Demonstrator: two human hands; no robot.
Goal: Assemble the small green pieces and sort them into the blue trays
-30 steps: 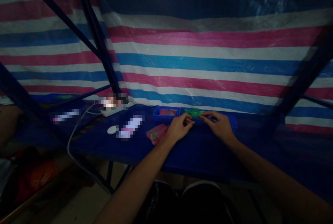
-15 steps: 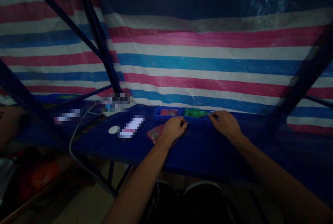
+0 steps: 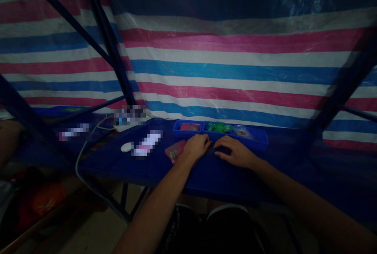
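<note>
My left hand rests low over the blue table, its fingers curled together; whatever they grip is too dark to make out. Partly under its wrist lies a pink plastic packet. Just to the right, my right hand is bent inward, thumb and forefinger close together near the left fingertips. A small thing between them cannot be made out. Behind both hands stand blue bins in a row: one with pink packets, one with green packets, and one with clear bagged pieces.
A white oval object and a blurred phone-like screen lie to the left. Farther back is a white power strip with a cable. Blue frame posts and a striped sheet enclose the table. Another person's arm shows at far left.
My right hand has come away from the right-hand bin, moving left and nearer to me, beside my left hand. The bin's clear bagged pieces are now uncovered. My left hand stays nearly still.
</note>
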